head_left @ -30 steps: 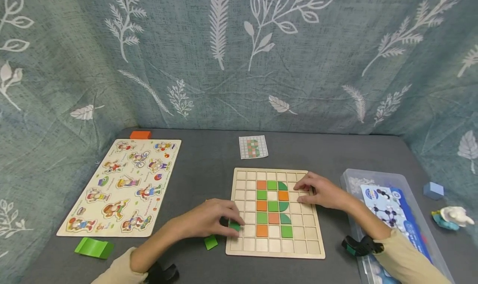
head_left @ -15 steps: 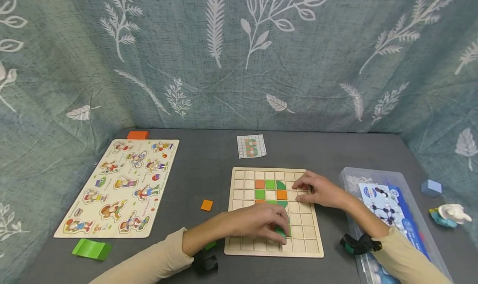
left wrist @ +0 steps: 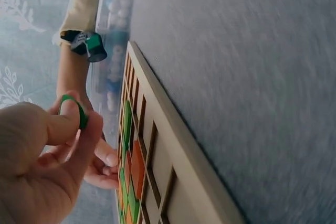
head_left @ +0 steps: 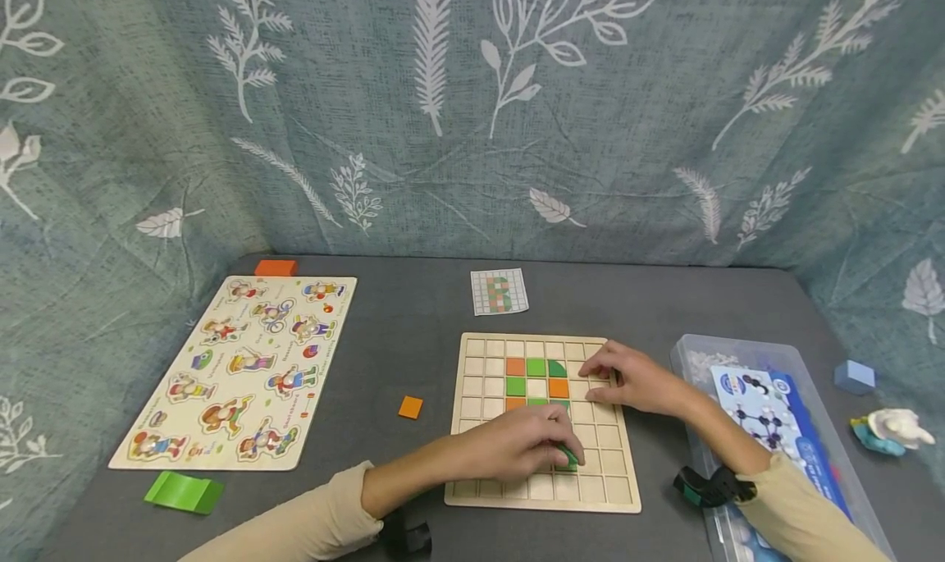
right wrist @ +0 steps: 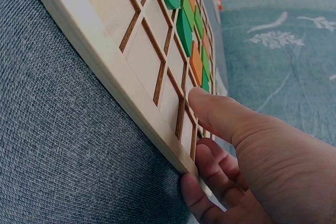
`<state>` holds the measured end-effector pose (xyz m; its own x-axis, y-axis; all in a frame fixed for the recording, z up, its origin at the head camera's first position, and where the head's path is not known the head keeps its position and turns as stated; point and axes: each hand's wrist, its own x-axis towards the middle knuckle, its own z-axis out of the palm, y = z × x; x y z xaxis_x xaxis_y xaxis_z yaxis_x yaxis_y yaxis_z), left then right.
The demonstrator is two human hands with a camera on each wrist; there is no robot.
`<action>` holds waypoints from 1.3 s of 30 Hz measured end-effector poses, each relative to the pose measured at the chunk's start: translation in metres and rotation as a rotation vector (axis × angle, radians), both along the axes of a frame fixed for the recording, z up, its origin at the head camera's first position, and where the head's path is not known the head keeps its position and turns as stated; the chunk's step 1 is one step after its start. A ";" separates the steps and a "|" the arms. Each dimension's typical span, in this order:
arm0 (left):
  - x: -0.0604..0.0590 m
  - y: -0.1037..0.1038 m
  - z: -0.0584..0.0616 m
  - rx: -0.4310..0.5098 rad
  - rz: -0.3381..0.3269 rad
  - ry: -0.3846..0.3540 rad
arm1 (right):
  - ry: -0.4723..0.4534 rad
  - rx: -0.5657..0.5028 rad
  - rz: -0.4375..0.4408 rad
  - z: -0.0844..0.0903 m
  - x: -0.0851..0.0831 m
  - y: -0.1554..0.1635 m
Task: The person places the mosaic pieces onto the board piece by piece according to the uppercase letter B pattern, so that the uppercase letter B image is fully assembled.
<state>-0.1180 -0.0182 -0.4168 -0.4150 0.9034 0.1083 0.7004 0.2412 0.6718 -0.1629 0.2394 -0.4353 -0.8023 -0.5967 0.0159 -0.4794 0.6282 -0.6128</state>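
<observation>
1. A person's left hand (head_left: 517,447) hovers over the lower middle of a wooden grid board (head_left: 480,365), its fingers pinching a green tile (head_left: 567,457) between thumb and forefinger; the left wrist view shows the tile held clear of the board's surface.
2. The right hand (head_left: 635,377) rests on the board's right edge, thumb laid flat on the top face and the other fingers curled against the board's side, as the right wrist view shows.
3. The board lies near the front edge of the grey tabletop (head_left: 413,340), at its middle, with orange and green tiles already seated in its central squares.
4. A small pattern card (head_left: 499,291) lies behind the board, towards the back edge.
5. A loose orange tile (head_left: 409,407) sits on the tabletop just left of the board.
6. A cartoon peg puzzle (head_left: 244,369) occupies the left side, with a green ramp-shaped block (head_left: 183,492) near the front left corner and an orange block (head_left: 276,267) near the back left corner.
7. A clear plastic box (head_left: 694,361) stands along the right side, a blue cube (head_left: 855,376) beyond it.
</observation>
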 end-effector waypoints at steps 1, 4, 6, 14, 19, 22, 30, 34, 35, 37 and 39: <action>0.001 0.000 0.000 -0.011 0.029 -0.036 | -0.002 -0.002 -0.001 0.000 0.000 0.000; 0.002 0.000 0.000 -0.042 0.109 -0.118 | 0.005 -0.010 0.000 -0.001 0.000 0.000; 0.003 0.001 -0.001 -0.066 0.131 -0.150 | 0.013 -0.017 0.001 -0.001 0.000 0.000; 0.009 0.008 -0.004 -0.158 0.032 0.006 | 0.012 -0.016 0.005 -0.002 -0.001 0.001; 0.012 0.009 -0.002 -0.201 -0.023 0.150 | 0.003 -0.020 -0.002 -0.003 -0.001 0.001; 0.015 0.008 -0.001 -0.213 -0.055 0.256 | 0.003 -0.023 -0.001 -0.002 -0.001 0.001; 0.026 0.008 -0.001 -0.225 -0.057 0.543 | 0.007 -0.012 -0.006 -0.002 -0.001 0.001; 0.028 0.007 0.000 -0.239 -0.066 0.551 | 0.007 -0.006 -0.006 -0.002 -0.001 0.001; 0.029 0.007 0.000 -0.242 -0.063 0.552 | 0.008 -0.006 -0.006 -0.002 -0.001 0.001; 0.030 0.006 0.000 -0.242 -0.054 0.566 | 0.007 -0.006 -0.007 -0.002 -0.001 0.001; 0.029 0.002 0.000 -0.226 -0.047 0.573 | 0.005 -0.007 -0.008 -0.002 -0.001 0.001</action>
<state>-0.0887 -0.0166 -0.4172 -0.3065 0.9460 0.1059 0.9482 0.2936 0.1217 -0.1637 0.2406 -0.4374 -0.8068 -0.5903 0.0243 -0.4777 0.6276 -0.6148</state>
